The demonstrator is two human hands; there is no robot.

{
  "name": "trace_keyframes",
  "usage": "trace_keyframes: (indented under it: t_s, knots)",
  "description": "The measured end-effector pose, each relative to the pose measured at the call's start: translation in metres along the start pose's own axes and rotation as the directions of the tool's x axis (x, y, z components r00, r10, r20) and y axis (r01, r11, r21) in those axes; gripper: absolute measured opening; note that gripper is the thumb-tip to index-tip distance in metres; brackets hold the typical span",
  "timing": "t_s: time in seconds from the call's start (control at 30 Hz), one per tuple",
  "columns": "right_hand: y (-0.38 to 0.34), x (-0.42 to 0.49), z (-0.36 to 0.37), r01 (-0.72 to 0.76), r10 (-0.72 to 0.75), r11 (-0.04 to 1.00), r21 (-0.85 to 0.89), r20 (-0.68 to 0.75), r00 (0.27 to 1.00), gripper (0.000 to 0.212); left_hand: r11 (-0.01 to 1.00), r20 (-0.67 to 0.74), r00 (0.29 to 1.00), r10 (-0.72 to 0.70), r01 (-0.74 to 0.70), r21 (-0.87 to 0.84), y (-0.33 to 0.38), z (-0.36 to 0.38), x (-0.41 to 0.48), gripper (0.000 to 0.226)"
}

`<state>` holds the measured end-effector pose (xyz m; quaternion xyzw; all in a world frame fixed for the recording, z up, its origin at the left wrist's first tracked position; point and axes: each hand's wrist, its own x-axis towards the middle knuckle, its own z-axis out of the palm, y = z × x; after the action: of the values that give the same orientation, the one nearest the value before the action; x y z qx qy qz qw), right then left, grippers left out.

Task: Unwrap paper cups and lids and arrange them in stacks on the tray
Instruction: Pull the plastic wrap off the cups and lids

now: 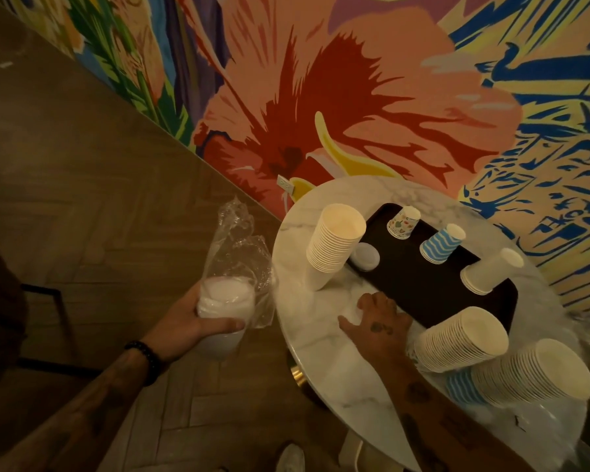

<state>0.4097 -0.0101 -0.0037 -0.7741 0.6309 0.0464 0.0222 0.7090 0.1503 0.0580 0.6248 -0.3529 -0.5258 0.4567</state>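
My left hand [198, 321] grips a stack of white lids [223, 301] still in its clear plastic wrap [237, 247], held off the table's left side; the wrap's open end stands up loose. My right hand [378, 318] lies on the marble table, fingers over some white lids [349, 315] next to the dark tray [426, 287]. On the tray stand a patterned cup stack [403, 222], a blue wavy cup stack [441, 245], a plain white cup stack [491, 270] and a short lid stack [365, 256].
A tall white cup stack [334, 245] stands on the round marble table [314, 362] left of the tray. Two more wide stacks [464, 338] [539, 373] lie at the right front on plastic wrap. A painted wall rises behind; wooden floor lies to the left.
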Motion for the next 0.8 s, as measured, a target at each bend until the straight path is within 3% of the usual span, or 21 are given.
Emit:
trace_keyframes:
  t_s: [0.07,0.17,0.37,0.47,0.53,0.63,0.73,0.8]
  knots:
    - [-0.008,-0.006,-0.011,0.011,0.027,0.967,0.253,-0.145,0.989,0.039,1.0,0.008,1.0,-0.011,0.011,0.01,-0.001,0.0,0.002,0.095]
    - [-0.031,-0.02,-0.041,0.154,0.038,0.753,0.64,-0.275,0.961,0.015,1.0,0.015,0.999,-0.028,0.028,0.009,-0.003,0.002,0.006,0.088]
    - [-0.087,-0.05,-0.112,0.468,-0.303,0.422,0.777,-0.365,0.88,0.011,0.999,0.072,0.997,-0.038,0.04,-0.022,0.0,0.002,0.009,0.079]
    - [-0.108,-0.051,-0.134,0.521,-0.491,0.402,0.753,-0.302,0.817,0.026,0.999,0.108,0.993,-0.052,0.05,0.02,0.006,-0.001,0.009,0.078]
    - [-0.119,-0.048,-0.139,0.517,-0.631,0.446,0.731,-0.153,0.761,0.038,0.998,0.124,0.991,-0.054,0.049,0.045,0.007,-0.007,0.007,0.074]
    - [-0.124,-0.048,-0.134,0.522,-0.722,0.519,0.676,0.02,0.692,0.054,0.998,0.169,0.984,-0.054,0.047,0.046,0.014,-0.009,0.004,0.07]
    - [-0.131,-0.053,-0.127,0.516,-0.715,0.523,0.679,0.019,0.699,0.061,0.999,0.18,0.983,-0.032,0.03,0.017,0.021,-0.014,-0.004,0.055]
    - [-0.135,-0.055,-0.125,0.484,-0.666,0.513,0.709,-0.027,0.746,0.054,0.998,0.176,0.983,-0.05,0.044,0.035,0.02,-0.019,-0.006,0.058]
